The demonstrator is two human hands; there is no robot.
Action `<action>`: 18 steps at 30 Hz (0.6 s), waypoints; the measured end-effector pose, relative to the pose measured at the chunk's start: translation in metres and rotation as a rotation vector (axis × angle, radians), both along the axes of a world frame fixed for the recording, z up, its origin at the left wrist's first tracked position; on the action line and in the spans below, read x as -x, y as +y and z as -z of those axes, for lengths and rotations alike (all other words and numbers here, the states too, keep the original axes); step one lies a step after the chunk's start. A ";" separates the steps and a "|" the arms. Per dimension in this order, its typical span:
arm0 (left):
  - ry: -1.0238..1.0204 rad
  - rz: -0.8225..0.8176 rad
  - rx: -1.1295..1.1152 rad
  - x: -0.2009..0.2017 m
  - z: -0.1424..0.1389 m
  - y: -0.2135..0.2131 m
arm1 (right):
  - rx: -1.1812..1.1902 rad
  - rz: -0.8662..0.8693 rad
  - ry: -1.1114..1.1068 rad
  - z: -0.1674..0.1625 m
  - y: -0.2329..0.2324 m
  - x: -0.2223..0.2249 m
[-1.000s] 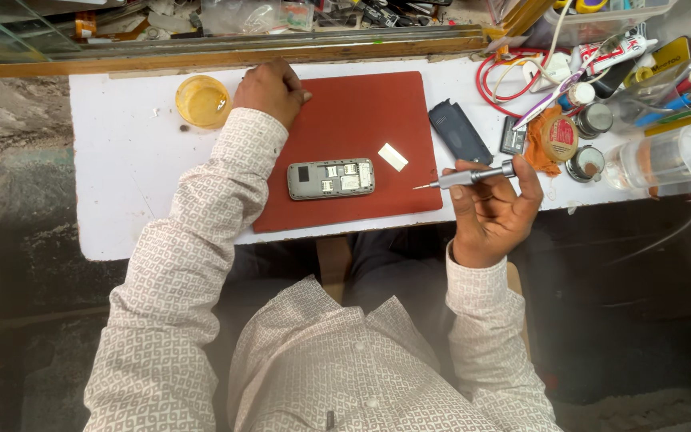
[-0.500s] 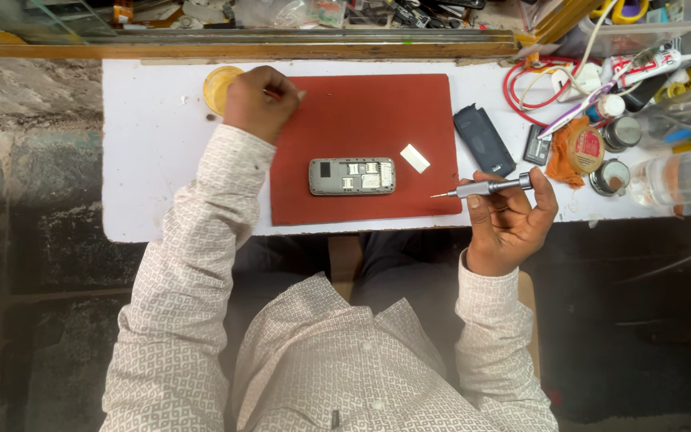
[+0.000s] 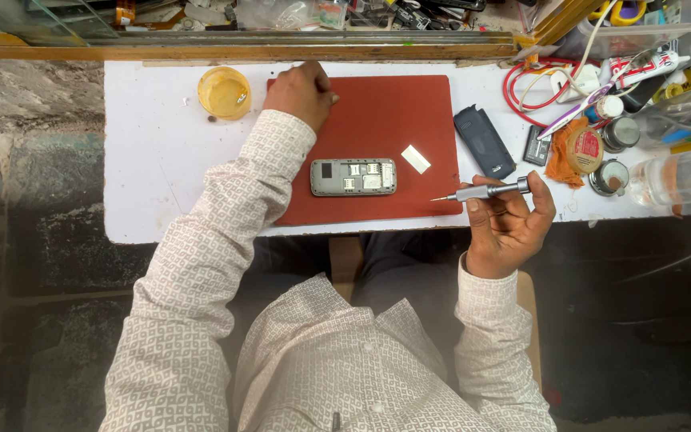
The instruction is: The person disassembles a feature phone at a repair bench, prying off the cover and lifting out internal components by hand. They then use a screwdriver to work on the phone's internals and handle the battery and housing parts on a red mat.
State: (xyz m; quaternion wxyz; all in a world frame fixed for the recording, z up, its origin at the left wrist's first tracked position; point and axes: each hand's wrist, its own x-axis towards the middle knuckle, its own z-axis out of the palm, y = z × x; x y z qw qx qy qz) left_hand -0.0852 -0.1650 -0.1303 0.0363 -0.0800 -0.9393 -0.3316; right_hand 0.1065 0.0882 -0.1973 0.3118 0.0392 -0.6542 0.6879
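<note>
Small screwdriver [image 3: 485,190] held in right hand [image 3: 509,228] at the near right edge of the red mat [image 3: 409,112], lying roughly level, metal tip pointing left toward the mat, handle end to the right. Right forearm comes up from the body, palm turned up toward the camera, fingers curled and clamped around the grey handle, thumb on its left part. Opened grey phone [image 3: 353,177] lies flat at the mat's middle, back off, inner slots showing, apart from both hands. Left arm stretched forward across the mat's left side, patterned sleeve over its edge; left hand [image 3: 299,92] at the mat's far left corner, knuckles up, fingers bunched together against the surface; cannot tell if anything is pinched under them. Just left of that hand, a round yellow dish [image 3: 224,93] on the white worktop [image 3: 145,160], with what looks like a few tiny parts inside, too small to tell. Small white strip [image 3: 415,158] on the mat right of the phone. Black back cover [image 3: 484,142] on the worktop beside the mat's right edge. Further right: red cable [image 3: 521,96], small round tins [image 3: 609,176], clear plastic container [image 3: 681,178], contents unclear.
</note>
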 end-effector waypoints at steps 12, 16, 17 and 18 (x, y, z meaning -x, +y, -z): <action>0.133 0.024 -0.351 -0.019 0.014 -0.007 | -0.004 0.013 0.007 0.000 -0.001 -0.002; -0.193 0.043 -0.808 -0.084 0.034 -0.008 | 0.024 0.027 -0.004 -0.003 0.000 -0.001; -0.201 0.062 -0.810 -0.103 0.040 -0.005 | 0.037 0.031 -0.011 -0.003 -0.001 0.000; -0.212 0.083 -0.812 -0.118 0.046 -0.003 | 0.041 0.021 -0.006 -0.003 -0.002 0.000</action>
